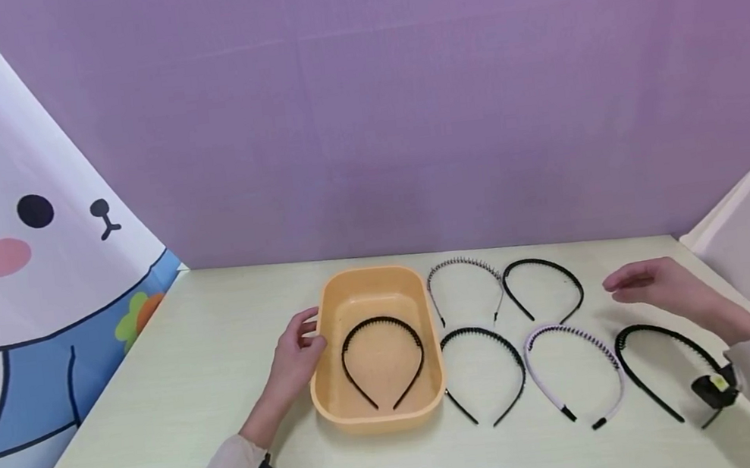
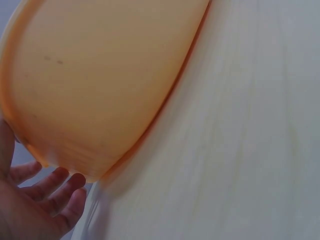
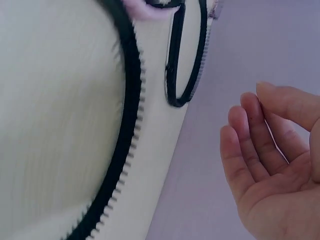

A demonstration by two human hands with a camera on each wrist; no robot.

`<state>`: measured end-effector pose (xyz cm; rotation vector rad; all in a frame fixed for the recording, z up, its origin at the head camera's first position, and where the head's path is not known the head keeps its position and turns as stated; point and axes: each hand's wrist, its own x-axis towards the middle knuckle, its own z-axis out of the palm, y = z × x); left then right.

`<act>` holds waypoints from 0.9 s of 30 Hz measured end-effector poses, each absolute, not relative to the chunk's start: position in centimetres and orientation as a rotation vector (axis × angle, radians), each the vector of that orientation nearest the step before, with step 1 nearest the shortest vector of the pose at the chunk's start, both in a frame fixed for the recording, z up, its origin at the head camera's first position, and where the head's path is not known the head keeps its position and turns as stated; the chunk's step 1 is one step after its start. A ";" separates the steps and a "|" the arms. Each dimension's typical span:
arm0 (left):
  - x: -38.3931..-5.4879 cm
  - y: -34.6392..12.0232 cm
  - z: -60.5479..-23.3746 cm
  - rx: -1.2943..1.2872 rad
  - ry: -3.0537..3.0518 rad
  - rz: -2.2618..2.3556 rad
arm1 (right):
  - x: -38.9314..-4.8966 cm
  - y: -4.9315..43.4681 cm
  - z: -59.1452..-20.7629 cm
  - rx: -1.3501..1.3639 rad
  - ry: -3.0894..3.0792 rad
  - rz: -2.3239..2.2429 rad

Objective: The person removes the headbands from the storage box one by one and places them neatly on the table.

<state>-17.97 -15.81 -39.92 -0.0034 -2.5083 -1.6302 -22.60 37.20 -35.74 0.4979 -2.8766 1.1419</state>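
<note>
In the head view, my left hand (image 1: 297, 353) holds the left side of an orange plastic basin (image 1: 381, 421), its thumb at the rim and the other fingers along the outside wall. The left wrist view shows those fingertips (image 2: 60, 172) against the wall. Inside the basin lies a thin black toothed headband (image 1: 380, 319). To the right, my right hand (image 1: 651, 285) hovers over the table, empty, fingers loosely bent and thumb near the index finger. Closest below it is a black toothed headband (image 1: 645, 387), partly covered by the right forearm.
Between basin and right hand lie a pale spiky headband (image 1: 463, 260), a black headband (image 1: 542, 260) at the back, another black headband (image 1: 524, 371) beside the basin, and a lilac headband (image 1: 548, 393). A purple curtain (image 1: 407, 147) hangs behind the pale table (image 1: 219, 319).
</note>
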 end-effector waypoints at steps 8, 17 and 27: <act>-18.2 -15.9 -40.0 0.031 -2.540 -1.657 | -22.0 35.0 -36.1 0.472 -2.796 1.215; -18.2 -15.7 -39.6 0.040 -2.550 -1.655 | -21.5 32.6 -35.8 0.482 -2.817 1.142; -18.2 -15.9 -40.1 0.044 -2.548 -1.660 | -21.0 30.0 -36.1 0.545 -2.785 1.182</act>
